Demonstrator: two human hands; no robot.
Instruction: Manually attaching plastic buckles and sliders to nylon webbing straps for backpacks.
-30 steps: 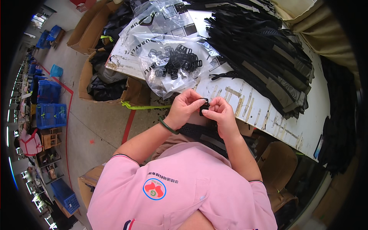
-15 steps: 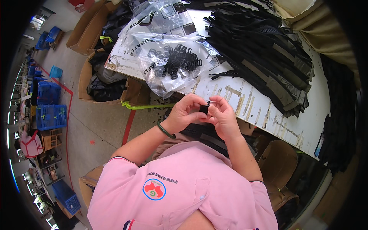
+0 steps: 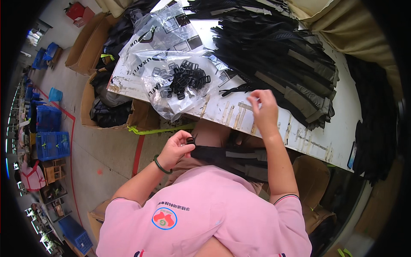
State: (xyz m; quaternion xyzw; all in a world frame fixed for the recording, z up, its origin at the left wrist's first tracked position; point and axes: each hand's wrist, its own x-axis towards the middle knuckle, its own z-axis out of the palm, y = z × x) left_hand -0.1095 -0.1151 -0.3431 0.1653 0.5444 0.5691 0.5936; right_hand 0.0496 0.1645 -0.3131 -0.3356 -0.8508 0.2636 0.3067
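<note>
scuffed white tabletop (image 3: 317, 141), heaped with black straps (image 3: 282, 55) and a clear bag of black buckles (image 3: 184, 79). left hand (image 3: 175, 149) pinched shut on a small buckle (image 3: 191, 139) at the end of a black strap (image 3: 231, 157) lying across the lap. right hand (image 3: 263, 107) lifted over the tabletop edge, fingers loosely curled, empty. best to keep that pinch firm, webbing flat and untwisted.

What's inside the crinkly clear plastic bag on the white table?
Inside the clear plastic bag lies a heap of small black plastic buckles. Any beneath the heap are covered, so their number is unclear.
</note>
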